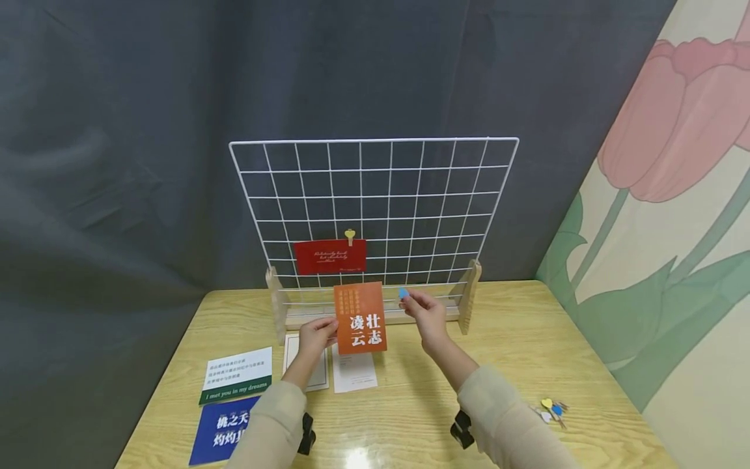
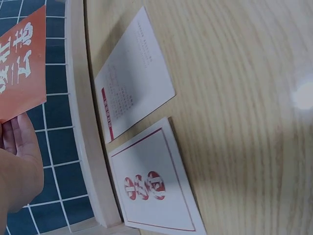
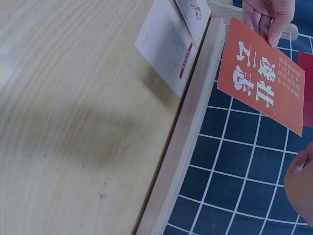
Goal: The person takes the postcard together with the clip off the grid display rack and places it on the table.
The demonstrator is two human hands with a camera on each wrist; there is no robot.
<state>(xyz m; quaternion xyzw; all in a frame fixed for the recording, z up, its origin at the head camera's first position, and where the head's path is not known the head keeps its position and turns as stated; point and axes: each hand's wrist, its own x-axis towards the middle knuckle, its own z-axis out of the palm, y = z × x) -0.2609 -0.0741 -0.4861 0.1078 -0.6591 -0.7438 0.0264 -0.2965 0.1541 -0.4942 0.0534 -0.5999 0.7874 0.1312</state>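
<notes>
My left hand [image 1: 316,335] pinches an orange card [image 1: 360,319] with white characters by its left edge and holds it up in front of the white wire grid [image 1: 375,195]. To the right of the card, my right hand [image 1: 426,316] grips a small blue clip [image 1: 403,293] between thumb and fingers. On the grid, a yellow heart clip [image 1: 349,236] fastens a red card [image 1: 330,256] above and left of the orange one. In the right wrist view the orange card [image 3: 264,76] overlaps the grid, while the blue clip is out of sight there.
Two white cards [image 2: 134,73] lie by the grid's wooden base [image 1: 375,317]. Farther left are a white-and-green card [image 1: 237,374] and a blue card [image 1: 222,430], partly covered by the left sleeve. Several heart clips [image 1: 551,412] lie at the table's right. A dark curtain [image 1: 375,65] hangs behind.
</notes>
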